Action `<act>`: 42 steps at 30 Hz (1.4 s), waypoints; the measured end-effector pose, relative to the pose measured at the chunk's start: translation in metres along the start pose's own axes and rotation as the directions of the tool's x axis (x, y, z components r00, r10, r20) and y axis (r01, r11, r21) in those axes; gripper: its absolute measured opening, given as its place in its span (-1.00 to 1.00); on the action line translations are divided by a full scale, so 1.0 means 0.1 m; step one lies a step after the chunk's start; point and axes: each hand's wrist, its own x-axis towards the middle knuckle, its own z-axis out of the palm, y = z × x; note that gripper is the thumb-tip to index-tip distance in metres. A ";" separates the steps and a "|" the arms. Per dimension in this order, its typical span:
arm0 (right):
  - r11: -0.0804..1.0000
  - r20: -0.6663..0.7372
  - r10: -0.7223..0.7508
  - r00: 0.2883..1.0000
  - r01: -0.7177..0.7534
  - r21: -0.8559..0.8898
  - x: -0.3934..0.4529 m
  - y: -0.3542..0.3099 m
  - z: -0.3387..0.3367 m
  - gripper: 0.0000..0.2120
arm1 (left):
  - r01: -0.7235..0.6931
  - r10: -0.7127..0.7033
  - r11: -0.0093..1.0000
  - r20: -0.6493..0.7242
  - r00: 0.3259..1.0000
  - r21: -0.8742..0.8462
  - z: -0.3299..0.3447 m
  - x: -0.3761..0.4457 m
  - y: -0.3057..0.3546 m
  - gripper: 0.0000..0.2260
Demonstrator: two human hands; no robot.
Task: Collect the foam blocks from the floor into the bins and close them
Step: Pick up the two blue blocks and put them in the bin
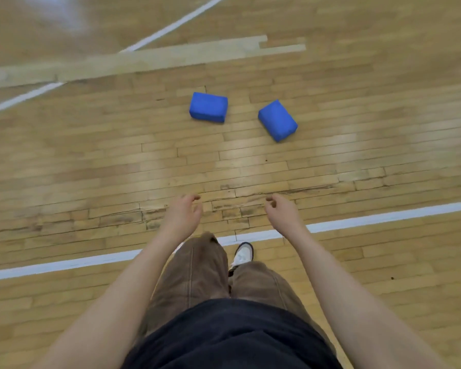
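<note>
1. Ahead, in the head view, two blue foam blocks lie on the wooden floor (91, 161): the left block (208, 107) at 12 o'clock, the right block (277, 120) at 1 o'clock (near each other, not touching).
2. Left hand (184, 213) and right hand (281, 209) hang at 6 o'clock, well short of the blocks, fingers loosely curled, holding nothing.

We count two blue foam blocks on the wooden floor (91, 161): the left block (208, 107) and the right block (277, 120), lying apart. We see two bare hands, the left hand (183, 214) and the right hand (282, 212), and one white shoe (242, 254).
</note>
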 end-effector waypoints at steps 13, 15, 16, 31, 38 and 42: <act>0.945 -0.130 -0.271 0.954 0.238 -0.223 3.31 -2.14 -0.68 -0.65 | -0.217 0.249 0.950 -0.127 0.960 0.223 -1.47 3.66 0.82 -0.66; 0.945 -0.100 -0.254 0.962 0.224 -0.239 3.82 -2.41 -0.72 -0.65 | -0.199 0.227 0.950 -0.092 0.970 0.239 -1.64 4.22 0.86 -0.65; 0.945 -0.086 -0.242 0.967 0.214 -0.247 4.07 -2.53 -0.76 -0.64 | -0.192 0.216 0.949 -0.073 0.974 0.249 -1.72 4.50 0.88 -0.64; 0.938 0.027 -0.229 0.973 0.229 -0.260 7.58 -1.90 0.50 -0.59 | -0.173 0.164 0.888 0.058 0.985 0.426 -0.23 7.75 -0.20 -0.54; 0.852 0.145 -0.301 0.943 0.334 -0.403 8.78 -0.76 1.72 -0.35 | -0.098 0.092 0.833 0.037 0.995 0.545 1.20 8.90 -1.30 -0.29; 0.801 0.098 -0.396 0.913 0.395 -0.450 9.21 -0.39 2.23 -0.16 | -0.067 0.127 0.774 -0.051 0.991 0.629 1.60 9.36 -1.77 -0.17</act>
